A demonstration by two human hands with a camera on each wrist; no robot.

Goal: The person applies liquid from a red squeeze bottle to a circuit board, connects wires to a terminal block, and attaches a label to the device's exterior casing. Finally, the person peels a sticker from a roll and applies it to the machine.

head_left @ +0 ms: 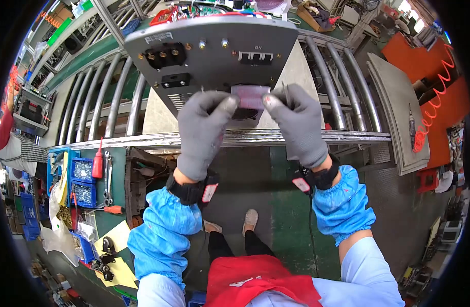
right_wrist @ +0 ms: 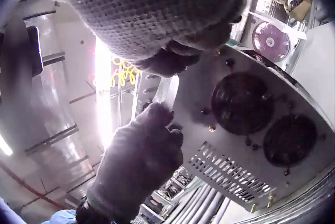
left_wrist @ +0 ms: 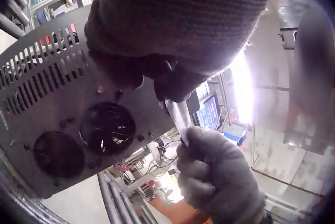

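Between my two gloved hands a small clear plastic film (head_left: 251, 96) is stretched. My left hand (head_left: 201, 128) pinches its left end between thumb and fingers. The right hand (head_left: 299, 125) pinches the other end the same way. From the left wrist camera the film (left_wrist: 179, 119) looks like a narrow pale strip seen nearly edge-on. Just behind the hands stands a dark grey metal equipment case (head_left: 209, 66), with sockets, vent slots and a switch marked ON and OFF. Two round fan openings (right_wrist: 243, 103) show on it in the right wrist view; the film partly covers one in the head view.
The case sits on a pale board over a roller conveyor (head_left: 99, 97). On the left bench lie blue bins of screws (head_left: 83, 170), a red-handled screwdriver (head_left: 98, 162) and wrenches (head_left: 108, 176). A coiled red hose (head_left: 433, 110) hangs at the right.
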